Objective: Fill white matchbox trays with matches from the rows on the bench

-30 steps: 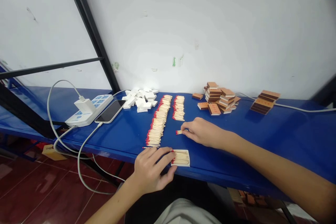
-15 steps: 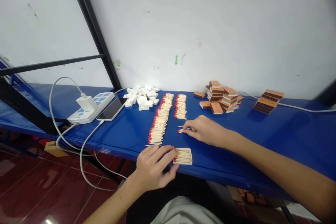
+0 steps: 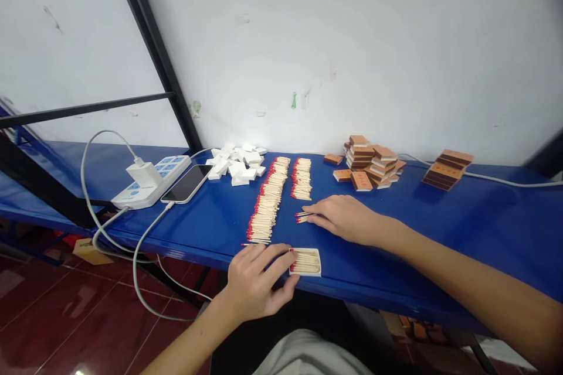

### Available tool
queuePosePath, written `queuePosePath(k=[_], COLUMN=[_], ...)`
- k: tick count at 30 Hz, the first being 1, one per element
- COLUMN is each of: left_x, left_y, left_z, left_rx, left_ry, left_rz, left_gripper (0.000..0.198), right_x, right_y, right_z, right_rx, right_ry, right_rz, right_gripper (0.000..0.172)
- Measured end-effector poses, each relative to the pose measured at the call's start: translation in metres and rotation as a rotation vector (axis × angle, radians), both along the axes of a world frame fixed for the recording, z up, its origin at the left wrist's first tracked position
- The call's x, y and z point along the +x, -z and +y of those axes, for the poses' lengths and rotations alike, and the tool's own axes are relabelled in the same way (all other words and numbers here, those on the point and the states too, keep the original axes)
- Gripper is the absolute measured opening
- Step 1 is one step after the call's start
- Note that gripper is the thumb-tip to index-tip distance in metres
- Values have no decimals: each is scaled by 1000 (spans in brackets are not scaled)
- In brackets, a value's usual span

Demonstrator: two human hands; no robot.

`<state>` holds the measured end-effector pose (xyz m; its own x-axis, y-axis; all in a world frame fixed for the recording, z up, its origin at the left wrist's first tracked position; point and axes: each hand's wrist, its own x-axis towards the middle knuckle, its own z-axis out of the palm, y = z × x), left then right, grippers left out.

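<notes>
My left hand point(image 3: 263, 278) grips the left end of a white matchbox tray point(image 3: 320, 263) at the front edge of the blue table. Matches point(image 3: 307, 260) lie side by side in the tray, red heads to the left under my fingertips. Beyond it, my right hand point(image 3: 341, 217) pinches a few loose matches point(image 3: 302, 218) just above or on the tabletop; whether they touch it I cannot tell. Farther back is a short row of matches point(image 3: 301, 179). To its left runs a long row of matches point(image 3: 268, 202), heads also left.
White paper pieces point(image 3: 237, 163) are heaped at the back. Brown matchboxes point(image 3: 373, 161) stand piled at the back right, with a folded brown card stack point(image 3: 448, 170) farther right. A phone point(image 3: 187, 183) on a cable and a power strip point(image 3: 152, 183) lie left. A black frame post point(image 3: 153, 53) rises behind.
My right hand's fingers have drawn the loose matches closer together and shifted slightly. My left hand stays on the matchbox tray.
</notes>
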<state>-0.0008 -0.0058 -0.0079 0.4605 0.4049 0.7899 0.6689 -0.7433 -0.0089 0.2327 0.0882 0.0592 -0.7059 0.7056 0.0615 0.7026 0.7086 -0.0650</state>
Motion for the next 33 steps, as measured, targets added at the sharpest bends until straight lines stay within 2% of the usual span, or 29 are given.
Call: queuePosePath(k=[14, 26, 30, 33], left_x=[0, 2, 2, 3], left_y=[1, -2, -4, -4], left_z=[1, 0, 0, -1], left_rx=[6, -16, -42, -78], left_ry=[-11, 0, 10, -3], left_rz=[2, -11, -40, -72], left_gripper=[19, 25, 28, 34], right_x=[-7, -6, -5, -5], right_y=[-6, -1, -8, -17], right_z=[-4, -10, -14, -20], right_rx=[55, 177, 114, -36], right_ry=[22, -32, -43, -89], right_rz=[-94, -224, -114, 46], right_gripper=[30, 23, 20, 16])
